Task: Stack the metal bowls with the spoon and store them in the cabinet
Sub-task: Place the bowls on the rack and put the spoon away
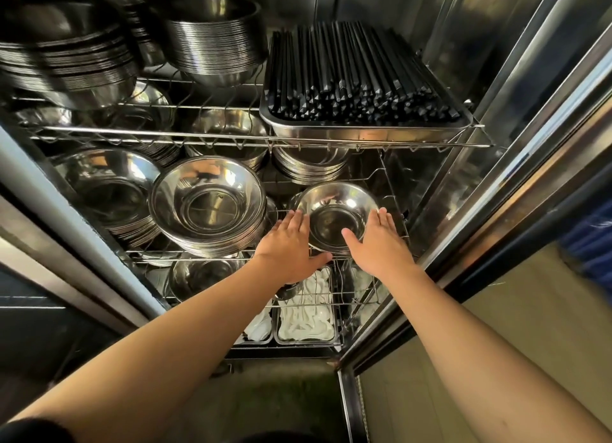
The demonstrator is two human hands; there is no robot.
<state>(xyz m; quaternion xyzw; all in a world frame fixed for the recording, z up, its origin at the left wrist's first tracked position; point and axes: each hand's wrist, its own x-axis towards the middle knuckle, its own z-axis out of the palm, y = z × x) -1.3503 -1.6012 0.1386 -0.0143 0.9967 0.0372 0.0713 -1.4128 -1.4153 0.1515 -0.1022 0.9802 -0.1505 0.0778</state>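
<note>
Metal bowls (336, 219), a short nested stack, sit on the middle wire shelf (390, 190) of the cabinet (496, 78), toward its right side, rim up, tilted a bit toward the camera. Round, so no long axis to speak of; what counts is that the stack lies straight ahead, between both hands. Left hand (291, 243) is flat-open against the stack's left flank, fingers pointing into the cabinet, thumb reaching under the near rim. Right hand (377, 243) is likewise spread open on the right flank, thumb over the near rim into the bowl. Neither is curled into a grip; they cradle or press the stack from both sides, abt equally near. Spoon: can't see one in the top bowl, maybe hidden by glare. Just left of the stack, a bigger pile of wide bowls (208, 207), near but apart. Above, a tray of black chopsticks (361, 78) on the upper shelf. Below, trays of white items (306, 313). Next move prob. a push deeper in, or letting go.
</note>
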